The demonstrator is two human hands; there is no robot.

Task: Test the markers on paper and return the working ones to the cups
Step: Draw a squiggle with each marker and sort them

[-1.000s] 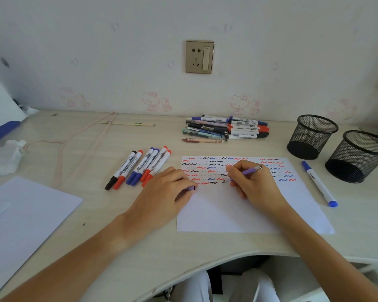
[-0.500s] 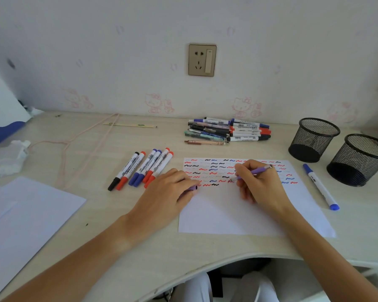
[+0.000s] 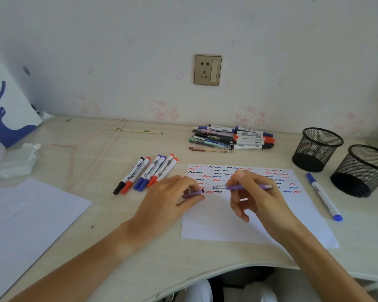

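My right hand (image 3: 255, 197) pinches a purple pen (image 3: 244, 187), held level above the test paper (image 3: 227, 227) with its tip pointing left. My left hand (image 3: 172, 199) grips the pen's purple cap (image 3: 193, 194), its open end facing the tip a short gap away. The paper's upper part is covered with red, blue and black squiggles. Several capped markers (image 3: 147, 174) lie in a row left of the paper. A pile of markers and pens (image 3: 229, 138) sits by the wall. Two black mesh cups (image 3: 316, 149) (image 3: 362, 171) stand at the right, both looking empty.
A blue-capped marker (image 3: 323, 196) lies right of the paper near the cups. A second white sheet (image 3: 24, 223) lies at the left. A crumpled tissue (image 3: 18, 160), a pink cord (image 3: 92, 144) and a thin stick (image 3: 135, 131) lie at the back left.
My right hand lifted the purple pen off the paper and turned it level, tip toward the cap. My left hand rose slightly and showed more of the cap. The camera tilted up.
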